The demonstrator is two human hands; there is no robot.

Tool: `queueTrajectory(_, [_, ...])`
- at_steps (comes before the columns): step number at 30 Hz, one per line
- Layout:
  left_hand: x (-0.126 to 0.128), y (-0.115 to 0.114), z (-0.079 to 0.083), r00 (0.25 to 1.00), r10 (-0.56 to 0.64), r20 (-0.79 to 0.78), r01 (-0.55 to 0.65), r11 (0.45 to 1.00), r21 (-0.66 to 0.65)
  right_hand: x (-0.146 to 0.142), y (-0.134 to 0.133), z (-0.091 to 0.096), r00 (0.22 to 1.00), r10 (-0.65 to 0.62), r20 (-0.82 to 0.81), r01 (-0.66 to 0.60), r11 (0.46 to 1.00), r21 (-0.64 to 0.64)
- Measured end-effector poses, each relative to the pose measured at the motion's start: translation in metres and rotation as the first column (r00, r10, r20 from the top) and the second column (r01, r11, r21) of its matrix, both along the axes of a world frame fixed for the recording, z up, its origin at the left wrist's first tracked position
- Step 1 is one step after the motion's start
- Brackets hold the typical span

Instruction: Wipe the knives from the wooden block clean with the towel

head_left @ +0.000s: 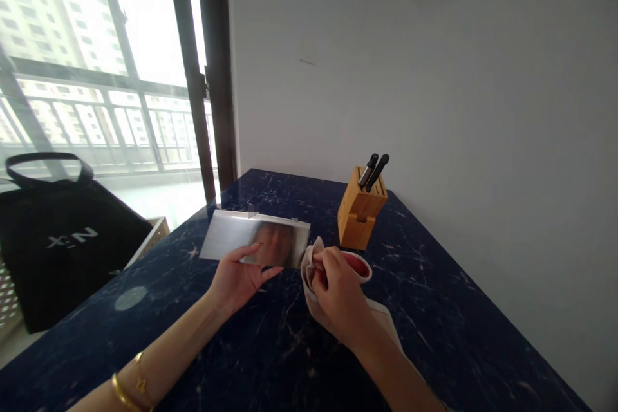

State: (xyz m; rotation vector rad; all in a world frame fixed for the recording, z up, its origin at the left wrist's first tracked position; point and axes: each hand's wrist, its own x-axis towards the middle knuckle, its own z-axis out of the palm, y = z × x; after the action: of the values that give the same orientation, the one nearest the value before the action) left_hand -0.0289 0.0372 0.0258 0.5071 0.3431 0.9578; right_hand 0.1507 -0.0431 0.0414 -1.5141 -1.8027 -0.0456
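My left hand (240, 278) holds a wide, shiny steel cleaver blade (232, 237) flat-on over the dark marble table (270, 347); my fingers press its lower edge and are mirrored in the metal. My right hand (337, 288) is closed on a beige cloth (309, 264), bunched against the blade's right end. A red handle with a pale rim (358, 265) shows just behind my right hand. More of the cloth hangs under my right wrist.
A wooden knife block (360, 209) with two black-handled knives (374, 170) stands at the back near the white wall. A black tote bag (53, 238) sits left of the table beside a large window. A pale round mark (130, 298) lies on the tabletop.
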Motion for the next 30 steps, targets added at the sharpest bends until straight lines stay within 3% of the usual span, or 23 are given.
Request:
queueTrajectory(3, [0.0, -0.001, 0.001, 1.0, 0.02, -0.009, -0.02, 0.999, 0.025, 0.003, 0.001, 0.0, 1.0, -0.007, -0.012, 0.007, 1.0, 0.003])
queueTrajectory(11, [0.001, -0.002, 0.003, 0.998, 0.056, -0.038, -0.054, 0.997, 0.046, 0.019, 0.006, 0.003, 0.983, -0.178, -0.037, 0.18, 0.981, 0.066])
queueTrajectory(19, [0.006, -0.007, 0.003, 0.997, 0.066, -0.033, -0.066, 0.998, 0.009, 0.001, 0.003, -0.004, 0.999, 0.001, -0.036, 0.0, 0.999, 0.045])
queueTrajectory(26, [0.0, -0.002, 0.003, 0.996, 0.084, -0.003, -0.084, 0.996, -0.017, 0.023, 0.008, 0.001, 0.984, -0.177, -0.03, 0.178, 0.984, 0.011])
queueTrajectory(30, [0.0, 0.0, 0.003, 0.997, 0.075, -0.032, -0.076, 0.997, -0.032, 0.026, 0.007, 0.006, 0.976, -0.211, -0.046, 0.212, 0.977, 0.023])
